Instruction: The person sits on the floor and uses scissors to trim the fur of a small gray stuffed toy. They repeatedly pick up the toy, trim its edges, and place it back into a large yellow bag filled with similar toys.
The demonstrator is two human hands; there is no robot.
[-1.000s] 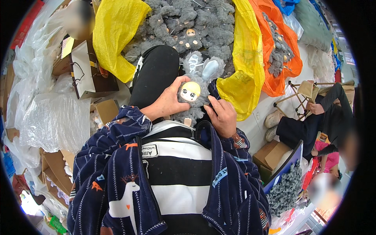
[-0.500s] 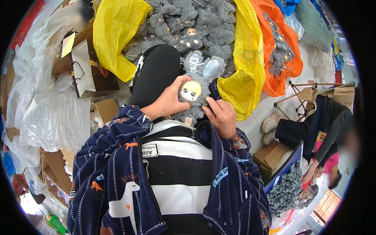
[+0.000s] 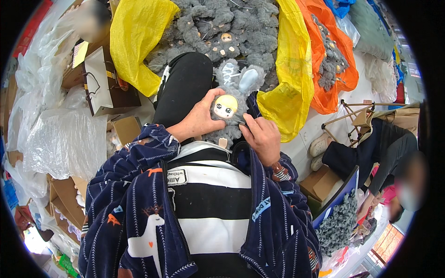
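Note:
I hold a grey plush doll (image 3: 232,99) with long ears and a pale round face over my lap. My left hand (image 3: 200,118) grips its left side, thumb beside the face. My right hand (image 3: 262,136) holds its lower right side, fingers curled against the fur. The doll's face points up at the camera, and its feet hang down between my hands. Behind it, a yellow bag (image 3: 139,37) lies open with a heap of the same grey dolls (image 3: 232,28) inside.
An orange bag (image 3: 331,55) with more grey dolls lies at the right. A white paper bag (image 3: 99,78), cardboard boxes (image 3: 125,129) and clear plastic sheets (image 3: 65,139) crowd the left. Another person (image 3: 384,148) sits at the right by a blue bin (image 3: 340,199) of grey plush.
The doll's ears have come up clear above my hands, and my right hand has slid slightly lower on its side. The person at the right has shifted position.

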